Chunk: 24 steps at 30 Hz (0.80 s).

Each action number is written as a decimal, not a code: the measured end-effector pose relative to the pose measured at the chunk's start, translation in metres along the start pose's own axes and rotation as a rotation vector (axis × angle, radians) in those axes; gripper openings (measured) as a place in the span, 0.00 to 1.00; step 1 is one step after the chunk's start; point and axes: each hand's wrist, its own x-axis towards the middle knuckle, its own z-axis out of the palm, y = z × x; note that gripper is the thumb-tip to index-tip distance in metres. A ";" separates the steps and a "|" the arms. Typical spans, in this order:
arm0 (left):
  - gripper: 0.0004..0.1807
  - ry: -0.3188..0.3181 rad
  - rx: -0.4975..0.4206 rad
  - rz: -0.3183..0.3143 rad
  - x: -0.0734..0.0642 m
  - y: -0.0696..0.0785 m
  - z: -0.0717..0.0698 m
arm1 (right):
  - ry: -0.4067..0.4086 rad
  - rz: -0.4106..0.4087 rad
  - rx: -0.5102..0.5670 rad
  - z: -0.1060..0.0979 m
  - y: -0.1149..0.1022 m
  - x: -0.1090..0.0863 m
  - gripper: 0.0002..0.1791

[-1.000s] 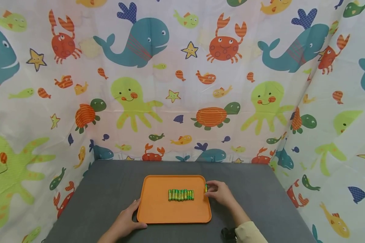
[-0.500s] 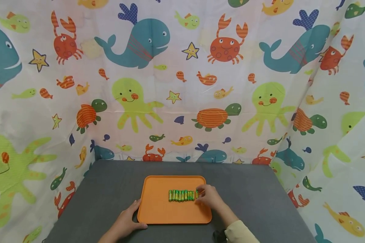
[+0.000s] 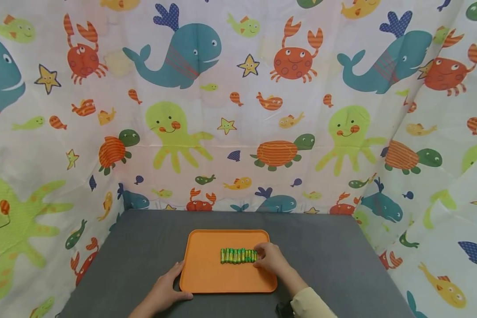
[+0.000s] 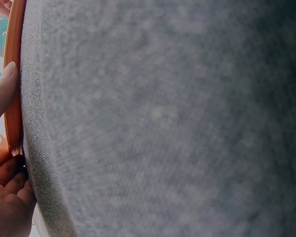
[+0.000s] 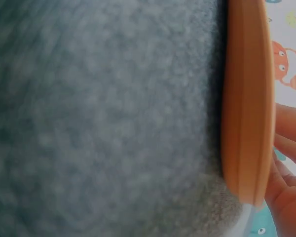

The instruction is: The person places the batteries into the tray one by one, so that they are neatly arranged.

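On an orange tray (image 3: 206, 278) stands a side-by-side row of several green-and-yellow batteries (image 3: 234, 256), the longer ones to the left and shorter ones to the right. My right hand (image 3: 273, 261) pinches a small battery (image 3: 255, 255) at the row's right end, and its fingers partly cover it. At the tray's lower-left corner my left hand (image 3: 164, 288) grips the rim, thumb along the near edge and fingers on the left side. The left wrist view shows that thumb (image 4: 7, 84) against the rim. In the right wrist view, the tray's wall partly hides my right hand (image 5: 288, 192).
The tray lies on a grey cloth-covered table (image 3: 155, 238). A curtain (image 3: 238, 115) printed with sea animals rises behind the table and along both sides. A dark object (image 3: 285, 309) sits by the right sleeve (image 3: 312, 304).
My right hand has moved left from the tray's right edge, bringing a battery to the right end of the row. The left hand stays at the tray's corner.
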 end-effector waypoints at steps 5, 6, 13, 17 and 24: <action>0.66 -0.002 0.009 -0.006 0.001 0.000 -0.002 | 0.009 -0.007 0.001 0.001 -0.001 0.002 0.29; 0.67 -0.004 0.015 -0.010 0.001 0.000 -0.002 | 0.010 -0.010 0.004 0.002 0.000 0.002 0.29; 0.66 -0.023 0.003 -0.002 0.007 0.000 0.002 | 0.064 -0.055 0.021 -0.004 0.005 -0.011 0.30; 0.66 -0.042 -0.015 0.011 0.008 -0.004 0.004 | 0.125 -0.071 0.061 -0.011 0.005 -0.024 0.27; 0.57 -0.009 -0.065 0.104 -0.001 -0.010 -0.001 | 0.320 -0.058 0.048 -0.037 0.001 -0.063 0.18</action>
